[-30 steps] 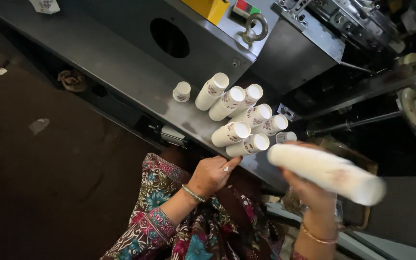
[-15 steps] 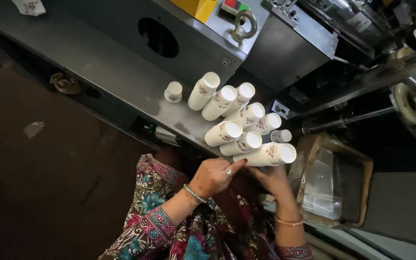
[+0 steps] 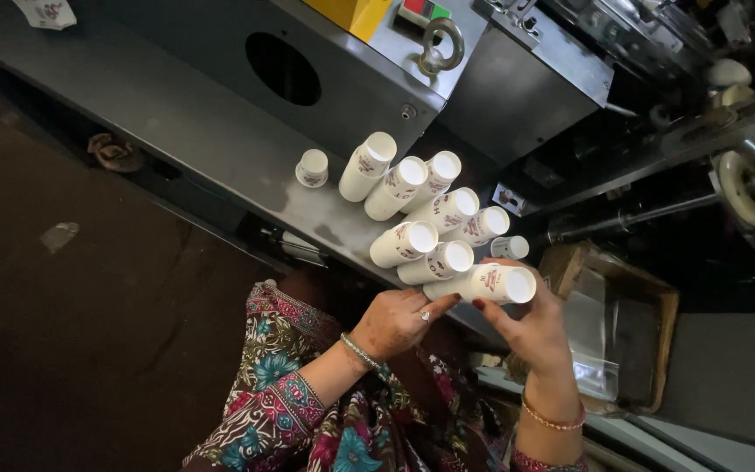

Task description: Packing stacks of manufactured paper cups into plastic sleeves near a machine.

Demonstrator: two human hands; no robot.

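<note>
Several tall stacks of white paper cups (image 3: 412, 208) stand bunched together on a grey metal shelf (image 3: 168, 122). The nearest stack of cups (image 3: 487, 285) stands at the shelf's front edge, and my right hand (image 3: 530, 328) is wrapped around its side. My left hand (image 3: 399, 321) rests beside it with the fingers loosely curled, a fingertip touching the bottom of that stack; it holds nothing. A single small cup (image 3: 311, 168) stands alone to the left of the bunch.
Behind the shelf is a grey machine housing with a round hole (image 3: 282, 68), an eye bolt (image 3: 439, 45) and a yellow block. An open cardboard box (image 3: 615, 328) with clear plastic bags sits right of my hands. Dark floor lies to the left.
My right hand has brought the long stack of cups in from the right, stood it at the front of the bunch, and still holds it. My left hand has barely moved.
</note>
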